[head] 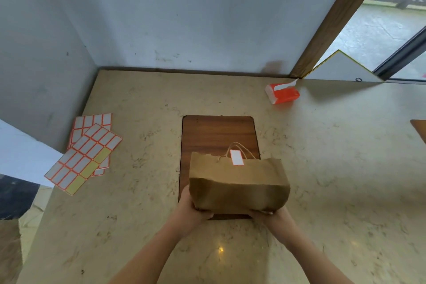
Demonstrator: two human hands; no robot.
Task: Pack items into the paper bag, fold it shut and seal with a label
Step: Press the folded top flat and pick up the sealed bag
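A brown paper bag (pixel 239 182) is held over the wooden board (pixel 219 134), its top folded over. A white label with a red border (pixel 237 157) sticks across the folded edge, next to the twine handles (pixel 239 147). My left hand (pixel 193 205) grips the bag's near left corner from below. My right hand (pixel 269 213) grips the near right corner; its fingers are mostly hidden under the bag. What is inside the bag is hidden.
Sheets of red-bordered labels (pixel 85 152) lie at the left on the beige marble counter (pixel 138 226). An orange tissue pack (pixel 282 93) lies at the back right. A wall runs along the back and left, and a window frame stands at the right.
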